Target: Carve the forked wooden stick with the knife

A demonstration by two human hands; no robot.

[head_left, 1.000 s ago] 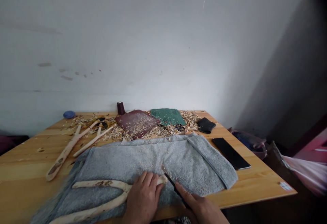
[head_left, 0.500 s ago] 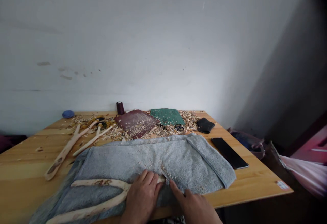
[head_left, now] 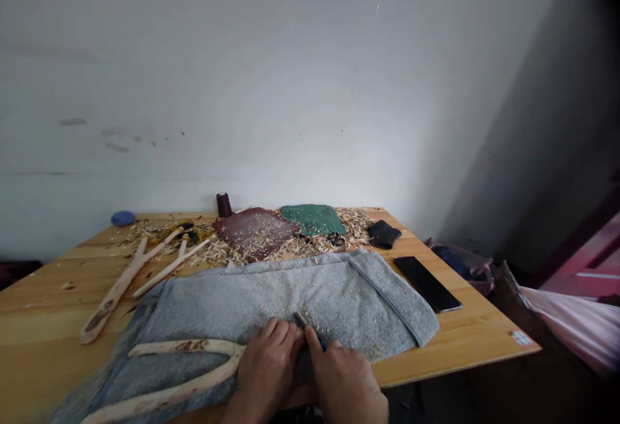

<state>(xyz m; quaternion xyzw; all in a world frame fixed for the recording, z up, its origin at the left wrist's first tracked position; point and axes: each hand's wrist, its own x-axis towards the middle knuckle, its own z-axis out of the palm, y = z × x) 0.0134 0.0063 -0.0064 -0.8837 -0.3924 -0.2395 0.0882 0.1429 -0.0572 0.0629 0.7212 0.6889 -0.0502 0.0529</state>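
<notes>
Left grip [head_left: 265, 367] closed down over the tip of a peeled forked branch [head_left: 184, 347], lying on a grey towel [head_left: 290, 295] at the surface's [head_left: 484, 340] near edge, right grip [head_left: 345, 380] pinching a dark carving knife [head_left: 301, 321] just beside it.

1. Ahead of the left hand [head_left: 265, 369] and right hand [head_left: 343, 385], the towel [head_left: 290, 295] offers free passage up to the shavings [head_left: 341, 233].
2. The forked stick [head_left: 184, 346] blocks sideways movement left of the left hand.
3. Rightward, bare table [head_left: 465, 340] gives room, with the phone [head_left: 426, 284] standing beyond the towel's fold.
</notes>
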